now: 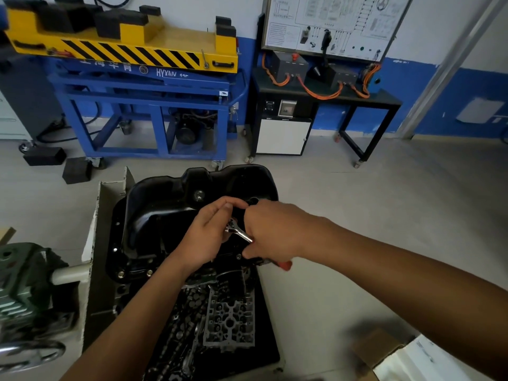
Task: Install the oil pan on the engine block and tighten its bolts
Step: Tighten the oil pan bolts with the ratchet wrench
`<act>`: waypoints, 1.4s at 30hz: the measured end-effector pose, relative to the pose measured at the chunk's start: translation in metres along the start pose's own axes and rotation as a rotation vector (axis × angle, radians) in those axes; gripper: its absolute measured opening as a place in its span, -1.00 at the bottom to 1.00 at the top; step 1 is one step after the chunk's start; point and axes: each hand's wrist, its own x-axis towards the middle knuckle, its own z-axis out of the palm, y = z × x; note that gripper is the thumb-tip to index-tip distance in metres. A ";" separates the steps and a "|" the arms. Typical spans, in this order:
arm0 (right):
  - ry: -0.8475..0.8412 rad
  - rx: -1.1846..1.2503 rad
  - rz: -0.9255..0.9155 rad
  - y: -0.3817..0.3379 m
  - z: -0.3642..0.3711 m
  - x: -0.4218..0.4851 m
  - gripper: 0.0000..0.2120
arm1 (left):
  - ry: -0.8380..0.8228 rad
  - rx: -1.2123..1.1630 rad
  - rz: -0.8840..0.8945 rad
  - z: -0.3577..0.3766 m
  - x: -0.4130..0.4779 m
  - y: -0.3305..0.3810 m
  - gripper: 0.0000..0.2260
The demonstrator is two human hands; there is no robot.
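Note:
A glossy black oil pan (165,204) sits on top of the engine block (154,273), with several bolts showing along its left flange. My right hand (272,232) grips a chrome ratchet wrench (240,233) whose red handle end (286,265) sticks out below the palm. My left hand (209,237) curls over the ratchet's head at the pan's near right edge. The bolt under the ratchet head is hidden by my hands.
A tray of engine parts with a grey cylinder head (228,317) lies below the block. A green engine stand gearbox (22,284) is at the left. A blue and yellow lift table (143,86) and a black trainer bench (324,92) stand at the back. A cardboard box (406,356) sits bottom right.

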 end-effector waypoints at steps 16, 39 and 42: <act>0.299 -0.226 0.057 0.002 0.015 0.019 -0.88 | -0.159 0.016 0.024 -0.005 -0.011 -0.002 -0.65; 0.063 0.148 -0.095 0.000 0.004 -0.001 -0.69 | 0.205 -0.063 0.050 0.001 -0.008 -0.006 -0.79; 0.073 -0.014 -0.066 0.014 -0.002 0.004 -0.82 | 0.140 -0.001 0.056 0.004 -0.011 -0.005 -0.76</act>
